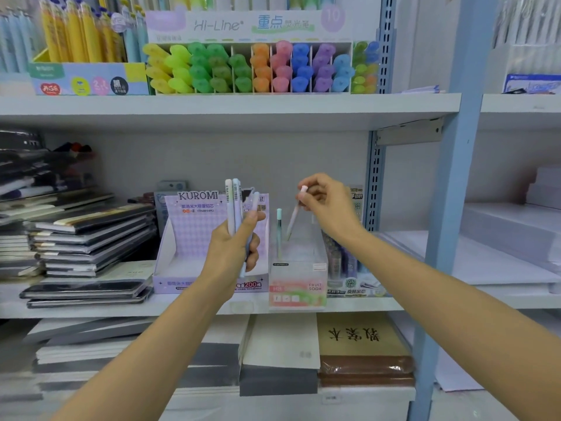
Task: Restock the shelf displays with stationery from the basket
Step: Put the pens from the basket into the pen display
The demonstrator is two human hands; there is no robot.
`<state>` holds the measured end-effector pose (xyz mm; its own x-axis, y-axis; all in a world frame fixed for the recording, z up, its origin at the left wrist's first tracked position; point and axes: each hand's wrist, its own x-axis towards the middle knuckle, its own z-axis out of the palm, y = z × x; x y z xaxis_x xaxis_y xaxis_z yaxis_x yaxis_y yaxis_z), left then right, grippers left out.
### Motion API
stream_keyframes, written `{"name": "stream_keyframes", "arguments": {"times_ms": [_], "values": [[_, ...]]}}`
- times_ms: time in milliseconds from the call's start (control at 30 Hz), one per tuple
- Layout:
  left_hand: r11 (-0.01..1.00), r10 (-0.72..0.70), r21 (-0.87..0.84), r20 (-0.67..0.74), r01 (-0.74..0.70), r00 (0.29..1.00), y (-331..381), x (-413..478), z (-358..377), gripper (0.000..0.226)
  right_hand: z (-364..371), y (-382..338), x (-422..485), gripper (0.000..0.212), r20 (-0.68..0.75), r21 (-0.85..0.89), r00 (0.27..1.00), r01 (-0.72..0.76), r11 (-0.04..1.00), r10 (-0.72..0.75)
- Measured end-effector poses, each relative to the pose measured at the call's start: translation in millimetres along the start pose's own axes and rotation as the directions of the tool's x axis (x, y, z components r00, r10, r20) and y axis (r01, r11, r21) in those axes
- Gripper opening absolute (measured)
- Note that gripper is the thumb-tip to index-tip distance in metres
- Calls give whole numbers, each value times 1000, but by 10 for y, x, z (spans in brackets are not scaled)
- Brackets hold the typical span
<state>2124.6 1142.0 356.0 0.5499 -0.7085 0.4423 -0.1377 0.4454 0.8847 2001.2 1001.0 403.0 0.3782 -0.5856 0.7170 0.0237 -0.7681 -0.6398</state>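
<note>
You are mid-restock at the clear display box (299,268) on the shelf (212,306). Your right hand (326,202), pinched shut on a pink-capped pencil (294,218), hangs just above the box; the pencil runs near-upright, tip down, tilted left. A green-capped pencil (279,229) stands inside. Left of the box, your left hand (235,241) grips spare pencils (235,205) upright. Next, probably: lower it in, then release.

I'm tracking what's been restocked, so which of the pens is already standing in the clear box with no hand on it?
The green pen, upright at the box's left. The pink pen beside it is held by the right hand; the rest sit in the left hand.
</note>
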Motion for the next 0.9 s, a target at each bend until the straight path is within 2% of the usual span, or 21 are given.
{"name": "stream_keyframes", "arguments": {"times_ms": [200,467,633,733,800,900], "values": [[1000,-4,24,19,4,1000,-43,12,-45,23,141,160,3,7,111,-191,992,73,979,-52],[1000,-30,5,25,30,999,-112,66,-86,20,103,167,75,7,148,-134,989,48,990,-27],[999,-36,-6,54,36,998,-146,73,-113,19,135,142,130,11,234,-197,971,83,977,-36],[1000,-22,2,64,22,998,-152,76,-114,20,172,152,130,18,220,-227,975,82,970,-31],[1000,-22,-3,59,22,998,-154,77,-107,20,212,169,124,15,187,-227,982,85,970,-43],[1000,-25,2,51,25,998,-156,76,-107,24,241,240,132,5,130,-389,985,152,909,-109]]}}
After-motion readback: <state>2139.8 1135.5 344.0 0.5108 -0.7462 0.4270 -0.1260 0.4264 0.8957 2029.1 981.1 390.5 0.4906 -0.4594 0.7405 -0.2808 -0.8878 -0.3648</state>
